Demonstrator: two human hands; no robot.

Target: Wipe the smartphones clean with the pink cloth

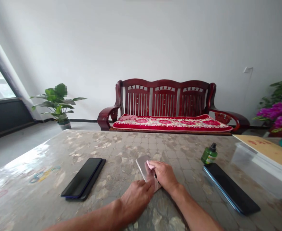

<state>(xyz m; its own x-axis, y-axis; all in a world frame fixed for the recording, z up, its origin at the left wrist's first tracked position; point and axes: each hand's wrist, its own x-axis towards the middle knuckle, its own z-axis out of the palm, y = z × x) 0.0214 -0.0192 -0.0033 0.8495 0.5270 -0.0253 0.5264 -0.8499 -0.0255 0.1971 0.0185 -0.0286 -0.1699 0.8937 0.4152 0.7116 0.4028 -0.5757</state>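
Both hands rest on a phone point(143, 166) on the marbled table point(121, 144) facing a red bench point(165, 102).

Green bottle point(209, 155) beside dark phone point(231, 188); wooden bench point(165, 102) behind.

Soft window daylight, tabletop point(59, 150) glare, edges warped

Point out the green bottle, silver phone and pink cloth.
green bottle point(208, 155), head view, its green body
silver phone point(141, 163), head view, its bare far end
pink cloth point(150, 165), head view, its exposed edge
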